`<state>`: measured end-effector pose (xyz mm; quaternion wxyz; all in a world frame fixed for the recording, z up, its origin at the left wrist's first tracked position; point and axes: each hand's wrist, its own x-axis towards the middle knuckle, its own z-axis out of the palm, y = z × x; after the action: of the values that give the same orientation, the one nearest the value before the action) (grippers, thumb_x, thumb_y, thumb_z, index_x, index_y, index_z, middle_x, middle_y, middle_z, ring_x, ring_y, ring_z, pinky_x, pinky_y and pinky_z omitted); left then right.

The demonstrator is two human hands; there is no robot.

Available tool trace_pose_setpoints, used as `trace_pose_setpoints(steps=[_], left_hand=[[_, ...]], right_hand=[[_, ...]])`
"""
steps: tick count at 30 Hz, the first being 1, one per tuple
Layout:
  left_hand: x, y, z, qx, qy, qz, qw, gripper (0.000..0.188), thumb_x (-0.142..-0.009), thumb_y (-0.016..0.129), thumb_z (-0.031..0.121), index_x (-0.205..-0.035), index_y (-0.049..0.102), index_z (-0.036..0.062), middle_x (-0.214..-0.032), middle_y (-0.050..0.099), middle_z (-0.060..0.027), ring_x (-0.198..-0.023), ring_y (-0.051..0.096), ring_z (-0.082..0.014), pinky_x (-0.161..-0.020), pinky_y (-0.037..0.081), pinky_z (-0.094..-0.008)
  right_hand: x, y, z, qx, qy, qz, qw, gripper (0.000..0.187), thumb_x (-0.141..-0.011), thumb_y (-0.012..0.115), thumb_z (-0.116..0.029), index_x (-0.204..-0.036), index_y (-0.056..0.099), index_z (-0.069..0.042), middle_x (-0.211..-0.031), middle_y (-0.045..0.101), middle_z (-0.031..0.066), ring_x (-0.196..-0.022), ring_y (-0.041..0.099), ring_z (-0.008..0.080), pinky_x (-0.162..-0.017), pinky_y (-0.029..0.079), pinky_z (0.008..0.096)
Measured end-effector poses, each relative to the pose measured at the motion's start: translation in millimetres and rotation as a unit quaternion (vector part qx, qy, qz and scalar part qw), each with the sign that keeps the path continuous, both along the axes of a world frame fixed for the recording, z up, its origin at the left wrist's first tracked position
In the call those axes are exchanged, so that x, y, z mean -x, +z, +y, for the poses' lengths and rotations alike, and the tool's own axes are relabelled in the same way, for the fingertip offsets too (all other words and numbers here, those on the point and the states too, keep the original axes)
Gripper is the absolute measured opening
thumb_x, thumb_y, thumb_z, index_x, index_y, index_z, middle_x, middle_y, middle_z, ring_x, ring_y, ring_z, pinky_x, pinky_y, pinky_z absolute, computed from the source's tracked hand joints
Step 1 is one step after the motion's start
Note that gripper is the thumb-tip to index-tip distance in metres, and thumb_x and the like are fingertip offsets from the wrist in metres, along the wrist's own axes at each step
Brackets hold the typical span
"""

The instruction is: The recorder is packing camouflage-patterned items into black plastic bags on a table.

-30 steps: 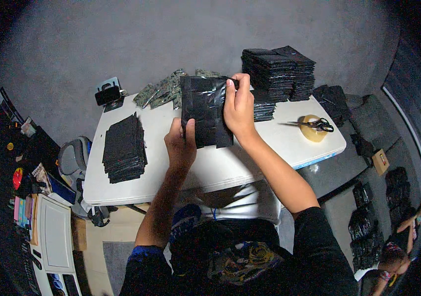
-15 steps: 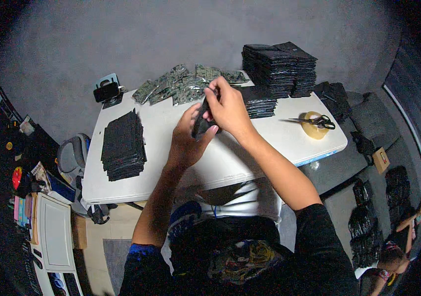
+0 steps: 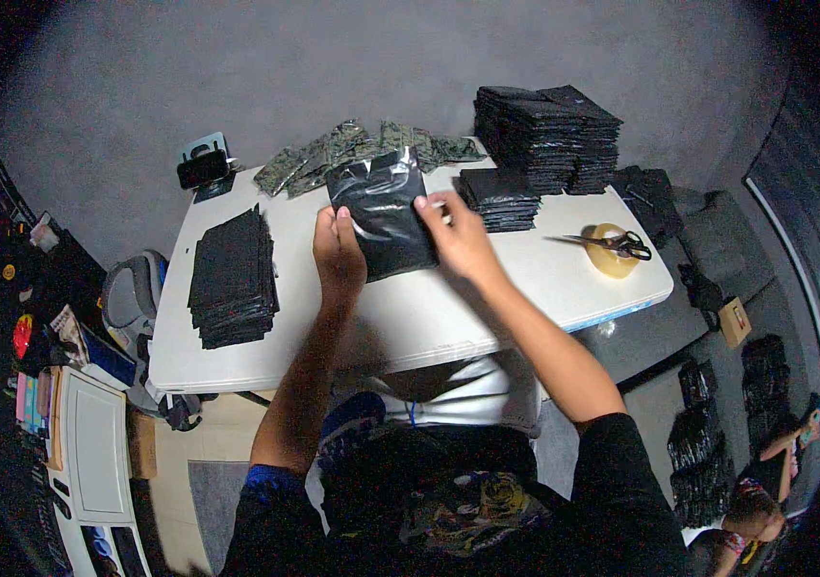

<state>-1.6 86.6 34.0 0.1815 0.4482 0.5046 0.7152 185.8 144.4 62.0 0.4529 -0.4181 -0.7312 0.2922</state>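
Head view, left hand (image 3: 340, 255): a black packet (image 3: 386, 216) is gripped at its left edge by the fingers.
Right hand (image 3: 463, 238): thumb laid on the packet's right edge; firm grip cannot be told.
Packet: held over the desk (image 3: 535, 279).
Progress: black stacks (image 3: 544, 139) piled; patterned packets (image 3: 333, 159) loose; which are finished is unclear.

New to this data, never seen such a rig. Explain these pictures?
No machine: a person's bare hands, filmed by the left head-worn fisheye camera looking down, so straight edges bend. The left hand holds a glossy black packet by its left side; the right hand touches its right edge. On the white table lie a black stack at left, green patterned packets along the far edge, a low black stack and tall black stack at right, plus scissors on a tape roll.
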Motion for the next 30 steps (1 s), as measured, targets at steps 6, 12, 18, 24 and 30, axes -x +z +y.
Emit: trace_pose_setpoints(steps=[6, 12, 18, 24, 30], left_hand=[[-14.2, 3.7, 10.6, 0.019, 0.11, 0.096, 0.989, 0.023, -0.112, 0.051, 0.021, -0.116, 0.057, -0.0011, -0.084, 0.066, -0.0154, -0.078, 0.066, -0.0247, -0.073, 0.052, -0.0387], [4.2, -7.0, 18.4, 0.092, 0.118, 0.159, 0.976, 0.025, -0.11, 0.054, 0.02, -0.122, 0.058, -0.0007, -0.101, 0.071, -0.0259, -0.094, 0.072, -0.0419, -0.084, 0.055, -0.0504], [30.3, -43.5, -8.7, 0.189, 0.037, 0.506, 0.841, 0.042, -0.107, 0.059, 0.025, -0.136, 0.055, -0.0055, -0.142, 0.058, -0.0266, -0.132, 0.056, -0.0418, -0.11, 0.046, -0.0516], [8.5, -66.0, 7.3, 0.116, -0.035, 0.582, 0.804, 0.068, -0.108, 0.053, 0.045, -0.15, 0.046, -0.0088, -0.16, 0.043, -0.0284, -0.153, 0.036, -0.0439, -0.122, 0.028, -0.0649], [3.2, -66.2, 4.6, 0.213, -0.066, 0.573, 0.788, 0.084, -0.107, 0.048, 0.06, -0.16, 0.035, -0.0033, -0.167, 0.035, -0.0257, -0.158, 0.028, -0.0417, -0.124, 0.02, -0.0699]], right_hand=[[17.4, -4.1, -11.0, -0.077, -0.067, -0.007, 0.995, 0.045, -0.107, 0.06, -0.037, -0.09, 0.063, 0.005, -0.075, 0.064, 0.0361, -0.077, 0.065, 0.0552, -0.071, 0.049, 0.0612], [16.3, -13.1, -2.3, -0.062, -0.071, -0.143, 0.985, 0.049, -0.109, 0.053, -0.042, -0.1, 0.065, 0.004, -0.082, 0.071, 0.0313, -0.084, 0.07, 0.0531, -0.078, 0.056, 0.0587], [-15.5, -36.8, -7.9, 0.004, 0.006, -0.386, 0.922, 0.053, -0.104, 0.059, -0.045, -0.129, 0.059, 0.001, -0.133, 0.063, 0.0308, -0.122, 0.065, 0.0442, -0.095, 0.056, 0.0538], [7.7, -70.6, 6.5, -0.211, 0.126, -0.361, 0.9, 0.065, -0.11, 0.047, -0.035, -0.161, 0.034, 0.002, -0.165, 0.037, 0.0269, -0.152, 0.036, 0.0455, -0.121, 0.035, 0.0575], [18.1, -76.3, 5.9, -0.107, 0.143, -0.477, 0.86, 0.075, -0.112, 0.033, -0.047, -0.167, 0.019, 0.002, -0.175, 0.019, 0.0231, -0.162, 0.02, 0.0393, -0.13, 0.02, 0.0563]])
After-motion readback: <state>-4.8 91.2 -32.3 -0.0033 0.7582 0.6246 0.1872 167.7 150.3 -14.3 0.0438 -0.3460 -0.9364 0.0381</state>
